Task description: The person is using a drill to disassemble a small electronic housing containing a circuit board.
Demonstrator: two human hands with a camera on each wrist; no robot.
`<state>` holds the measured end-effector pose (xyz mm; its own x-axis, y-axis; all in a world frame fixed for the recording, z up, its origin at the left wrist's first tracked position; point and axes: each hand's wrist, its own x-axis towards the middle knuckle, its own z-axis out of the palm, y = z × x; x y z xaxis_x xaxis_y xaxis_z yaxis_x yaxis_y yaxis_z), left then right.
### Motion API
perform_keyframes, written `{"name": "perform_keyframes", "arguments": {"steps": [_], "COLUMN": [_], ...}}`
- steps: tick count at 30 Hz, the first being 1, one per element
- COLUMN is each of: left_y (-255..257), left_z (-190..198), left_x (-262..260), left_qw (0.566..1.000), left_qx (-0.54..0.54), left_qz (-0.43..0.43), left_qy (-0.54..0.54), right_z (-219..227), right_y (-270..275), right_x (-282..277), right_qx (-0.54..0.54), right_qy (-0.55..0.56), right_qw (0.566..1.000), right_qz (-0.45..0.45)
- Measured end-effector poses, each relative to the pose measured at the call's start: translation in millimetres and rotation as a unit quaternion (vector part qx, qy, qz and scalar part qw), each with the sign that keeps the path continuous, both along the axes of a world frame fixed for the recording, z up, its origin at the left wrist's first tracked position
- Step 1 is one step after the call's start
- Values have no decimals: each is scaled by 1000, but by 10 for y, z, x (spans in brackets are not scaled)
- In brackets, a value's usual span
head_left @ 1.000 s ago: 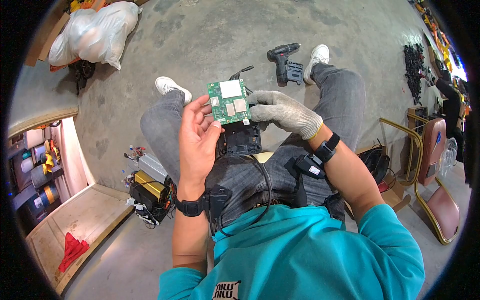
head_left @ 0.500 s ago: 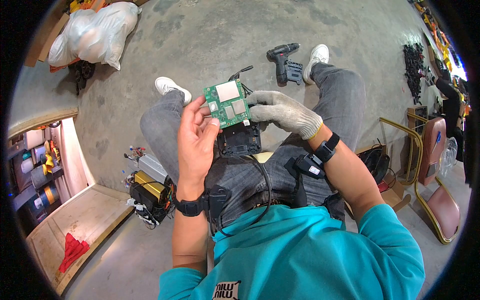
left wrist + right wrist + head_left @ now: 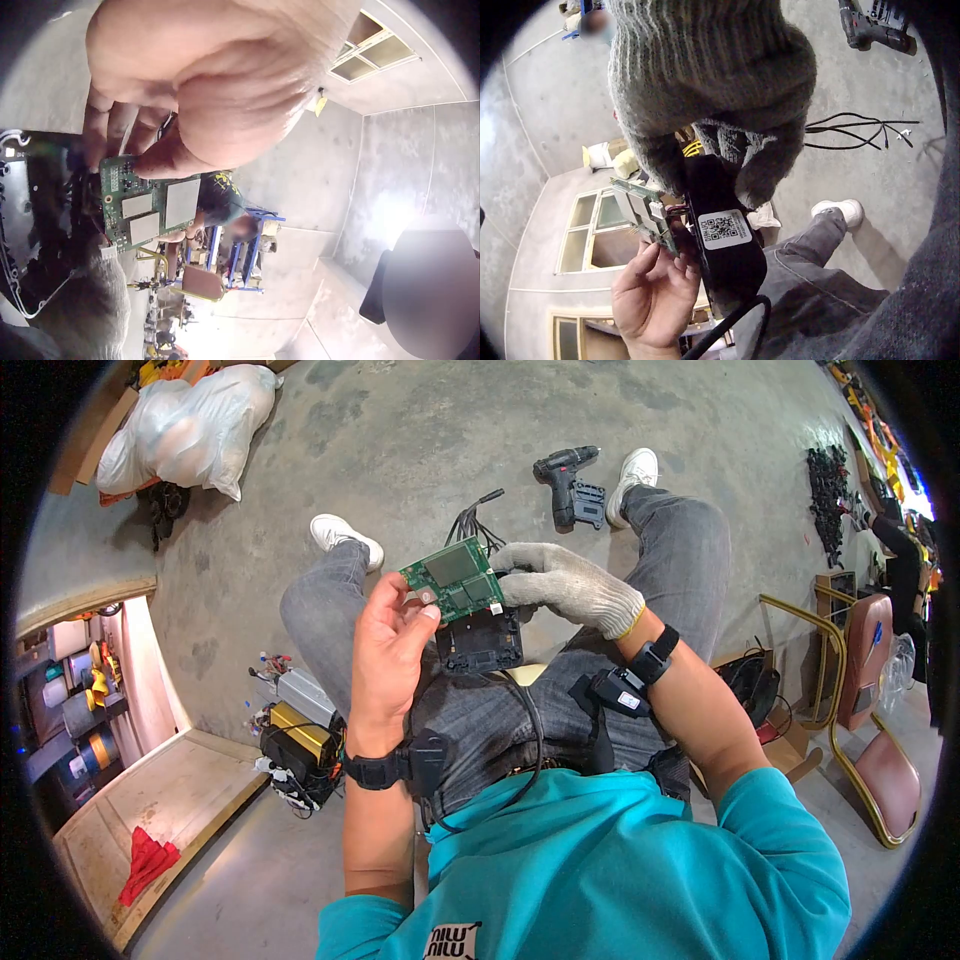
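My bare left hand [image 3: 388, 655] pinches a green circuit board [image 3: 462, 582] by its left edge, thumb on the upper face. Pale square pads [image 3: 182, 203] cover parts of that face. Behind the board, my right hand [image 3: 575, 585], in a grey knit glove, grips a black plastic housing [image 3: 731, 266]. A QR-code label [image 3: 726, 229] is stuck on the housing's outside. In the head view the open inner side of the housing shows below the tilted board. Thin wires by a small white connector [image 3: 657, 208] run between board and housing.
Black cables [image 3: 470, 520] trail from the housing's far side. On the concrete floor lies a cordless drill [image 3: 566, 485], close to a white shoe [image 3: 638, 468]. A metal box with loose wires [image 3: 305, 695] sits at the left, and a chair [image 3: 870, 670] at the right.
The circuit board has turned anticlockwise and tipped, its pads going from bright to dark. My left hand has shifted slightly left and nearer my body; the gloved hand stays almost still.
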<state>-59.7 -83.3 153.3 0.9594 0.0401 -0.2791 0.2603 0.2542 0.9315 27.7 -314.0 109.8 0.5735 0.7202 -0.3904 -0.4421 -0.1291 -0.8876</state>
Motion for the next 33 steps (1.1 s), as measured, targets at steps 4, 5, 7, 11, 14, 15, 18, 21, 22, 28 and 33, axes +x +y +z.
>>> {"name": "perform_keyframes", "arguments": {"steps": [4, 5, 7, 11, 14, 15, 18, 21, 22, 28, 33], "left_y": [20, 11, -15, -2, -27, -43, -48, -57, -56, 14, 94], "left_z": [54, 86, 137, 163, 230, 253, 215, 228, 260, 350, 272], "left_x": [-8, 0, 12, 13, 22, 27, 15, 10, 7, -16, -57], "left_qw": [999, 998, 996, 996, 995, 994, 989, 967, 967, 944, 940], "left_qx": [36, 54, 72, 47, 47, 53, 127, 245, 245, 310, 334], "left_qz": [-32, -45, -58, -77, -93, -92, -76, -58, -58, -100, -63], "left_qy": [2, -1, -5, -12, -5, -4, -13, -38, -38, 54, -37], "right_z": [34, -2, -36, -26, -43, -46, -14, -37, -35, -11, 26], "right_y": [-1, 1, 1, 2, 2, 2, -8, -11, -6, -2, -11], "right_x": [11, 8, 1, -3, -3, -3, -1, 3, 3, 4, 13], "right_qx": [-11, -6, -1, -1, -4, -4, -8, -8, -8, -16, -36], "right_qy": [1, 4, 6, -14, -24, -27, -17, -14, -14, -36, -47], "right_qw": [1000, 1000, 1000, 1000, 1000, 999, 1000, 1000, 1000, 999, 998], "right_qz": [9, 6, 2, -13, -18, -20, -23, -26, -26, -26, -38]}}
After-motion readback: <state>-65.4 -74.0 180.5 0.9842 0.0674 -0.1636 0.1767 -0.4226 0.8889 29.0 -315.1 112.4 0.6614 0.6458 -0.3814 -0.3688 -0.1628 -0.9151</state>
